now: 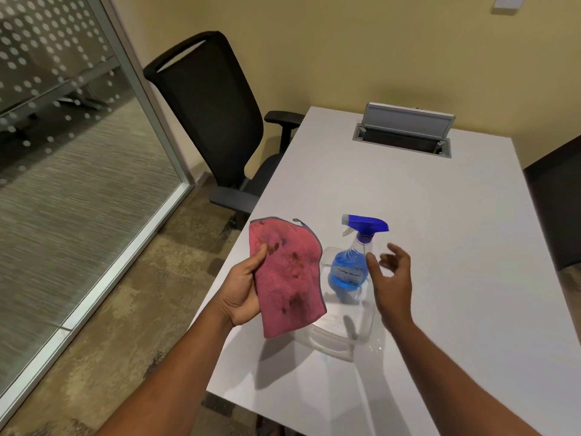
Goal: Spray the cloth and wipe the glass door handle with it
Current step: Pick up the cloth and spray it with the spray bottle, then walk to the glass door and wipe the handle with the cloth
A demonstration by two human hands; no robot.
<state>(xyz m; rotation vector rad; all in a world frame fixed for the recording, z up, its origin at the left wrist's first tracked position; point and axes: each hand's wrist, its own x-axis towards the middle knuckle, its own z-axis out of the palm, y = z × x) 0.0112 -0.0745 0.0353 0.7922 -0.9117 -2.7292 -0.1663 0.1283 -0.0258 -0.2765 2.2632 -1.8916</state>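
Near the tabletop's (440, 215) left edge, the upright spray bottle (350, 265) stands just left of the open-fingered right hand (393, 278), while the left hand (242, 291) grips the cloth (286, 278).

Left hand (240, 294) grips, thumb up; right hand (391, 273) hovers, fingers spread.

A spray bottle (353, 262) stands in a tray (339, 341) on the table (424, 199). Left of it the left hand (240, 291) holds a cloth (284, 278); the right hand (393, 275) hovers just right. A chair (213, 121) stands behind, left of the table.

cloth (287, 278): 1 | spray bottle (353, 262): 1 | clear tray (342, 335): 1 | chairs (217, 121): 2 | table (440, 247): 1
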